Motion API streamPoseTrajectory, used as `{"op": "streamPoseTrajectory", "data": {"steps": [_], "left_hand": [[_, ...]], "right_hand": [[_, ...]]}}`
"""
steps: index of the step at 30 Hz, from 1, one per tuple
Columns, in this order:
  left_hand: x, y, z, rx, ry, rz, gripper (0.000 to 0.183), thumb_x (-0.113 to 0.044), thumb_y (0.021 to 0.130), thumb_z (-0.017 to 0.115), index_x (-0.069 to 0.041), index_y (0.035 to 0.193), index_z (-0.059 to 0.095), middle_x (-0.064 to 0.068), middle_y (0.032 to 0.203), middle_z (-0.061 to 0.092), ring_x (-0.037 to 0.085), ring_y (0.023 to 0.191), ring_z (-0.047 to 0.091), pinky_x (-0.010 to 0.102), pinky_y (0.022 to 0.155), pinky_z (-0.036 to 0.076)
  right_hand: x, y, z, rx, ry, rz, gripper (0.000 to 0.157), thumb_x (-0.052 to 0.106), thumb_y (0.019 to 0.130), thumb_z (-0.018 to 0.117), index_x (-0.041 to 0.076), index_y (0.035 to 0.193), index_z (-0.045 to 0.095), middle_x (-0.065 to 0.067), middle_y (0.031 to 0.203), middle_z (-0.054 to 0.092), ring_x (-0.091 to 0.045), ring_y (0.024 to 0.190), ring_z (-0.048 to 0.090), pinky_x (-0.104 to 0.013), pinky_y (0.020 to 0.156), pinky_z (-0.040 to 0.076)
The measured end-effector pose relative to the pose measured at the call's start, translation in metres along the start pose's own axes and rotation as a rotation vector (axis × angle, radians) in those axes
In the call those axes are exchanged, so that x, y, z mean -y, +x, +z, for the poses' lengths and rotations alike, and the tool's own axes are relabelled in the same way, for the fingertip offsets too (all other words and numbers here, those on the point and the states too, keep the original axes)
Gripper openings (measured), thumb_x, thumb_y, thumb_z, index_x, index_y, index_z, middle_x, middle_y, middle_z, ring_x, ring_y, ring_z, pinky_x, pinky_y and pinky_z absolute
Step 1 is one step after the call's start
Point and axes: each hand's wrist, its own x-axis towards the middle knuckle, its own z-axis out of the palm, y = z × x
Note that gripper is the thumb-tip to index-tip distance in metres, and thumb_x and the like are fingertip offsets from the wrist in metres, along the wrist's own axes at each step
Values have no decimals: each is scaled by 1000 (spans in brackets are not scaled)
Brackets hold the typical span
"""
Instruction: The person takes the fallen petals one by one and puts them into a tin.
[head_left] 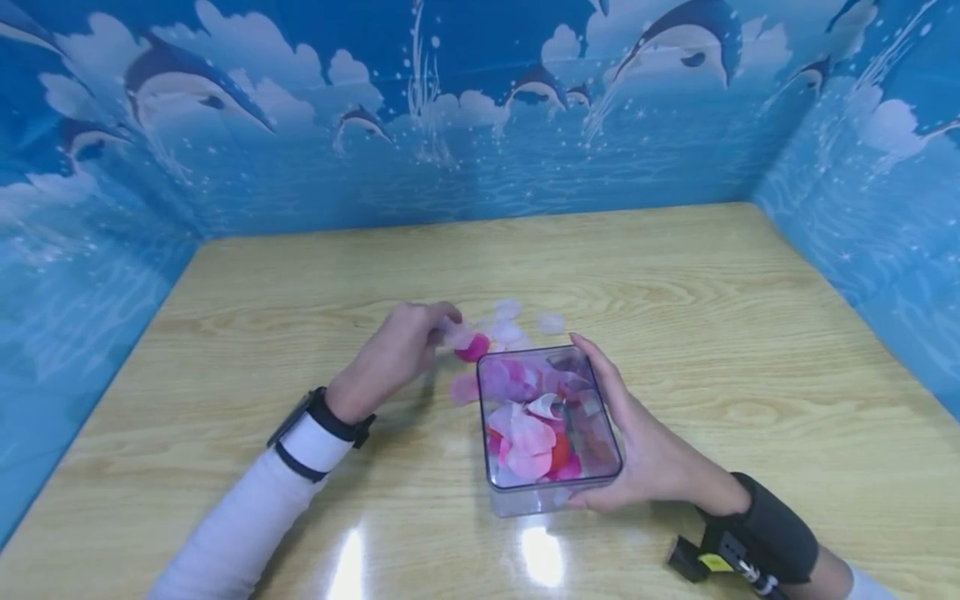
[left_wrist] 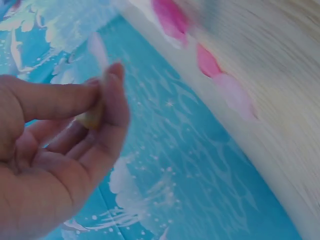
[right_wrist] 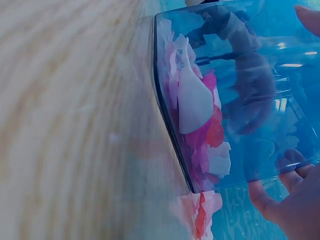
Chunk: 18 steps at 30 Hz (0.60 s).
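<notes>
My left hand pinches a thin pale petal between thumb and fingertips, just above the table. A yellowish bit also shows between its fingers in the left wrist view. My right hand grips a clear square plastic box across its right side, thumb at the near edge and fingers at the far corner. Inside it lies a heap of pink, white and red petals. In the right wrist view the heap shows through the see-through wall.
Loose petals lie on the wooden table beyond and left of the box: a magenta petal, a pink petal and several whitish petals. A blue dolphin-print cloth walls in the back and sides.
</notes>
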Motion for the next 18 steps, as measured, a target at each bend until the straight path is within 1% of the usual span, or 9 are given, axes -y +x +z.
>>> {"op": "streamPoseTrajectory", "data": {"steps": [2,4,5,8,11,13,14,16,18], "left_hand": [[-5,0,-1,-33,-23,34,27,11,81,56,2,105,64,10,74,68,12,59,56,28,51,53],[-10,0,-2,-68,-35,60,23,6,84,58,1,106,62,8,69,67,10,54,54,26,47,50],[-12,-1,-3,-85,-41,70,20,2,85,59,0,105,63,8,69,67,9,54,55,25,47,50],[-19,-2,-5,-124,-50,99,13,-3,85,63,0,96,67,8,75,71,9,62,61,24,54,56],[-24,-3,-8,-141,-10,113,7,-6,83,66,-2,85,71,7,76,72,9,65,62,26,59,58],[-25,-4,-9,-126,51,101,9,-4,83,64,-3,78,71,6,71,70,9,63,61,27,59,58],[-25,-5,-9,-107,77,90,10,2,82,64,-3,78,71,6,71,70,10,64,62,28,59,58],[-23,-6,-9,-43,105,56,20,14,77,60,-2,81,70,8,73,70,14,65,62,30,59,58],[-21,-7,-9,29,105,26,31,25,69,54,0,83,68,11,75,70,17,68,63,31,61,58]], "right_hand": [[0,0,0,0,-11,-1,142,33,46,89,16,149,-7,-9,151,14,-29,132,24,-69,102,20],[0,0,0,0,-15,0,142,33,46,89,17,149,-7,-9,152,13,-29,132,23,-70,102,19],[0,0,0,0,-16,-1,142,33,46,89,16,149,-7,-9,152,12,-29,132,23,-70,102,19],[0,0,0,1,-4,-11,142,32,46,89,16,149,-7,-10,150,15,-29,131,25,-70,101,21],[-1,1,0,1,5,-21,142,32,46,90,15,149,-7,-11,148,19,-30,129,28,-70,101,22],[-1,1,-1,0,5,-24,142,31,46,90,15,149,-6,-11,148,20,-31,129,28,-69,101,23],[-1,1,-1,-1,4,-24,142,31,45,90,15,149,-6,-11,148,20,-31,129,28,-69,101,22],[-1,0,0,1,6,-20,142,31,46,90,15,149,-7,-11,148,19,-31,129,28,-70,101,22],[-1,0,0,3,3,-14,142,32,46,89,15,149,-7,-11,149,18,-30,130,27,-70,101,21]]}}
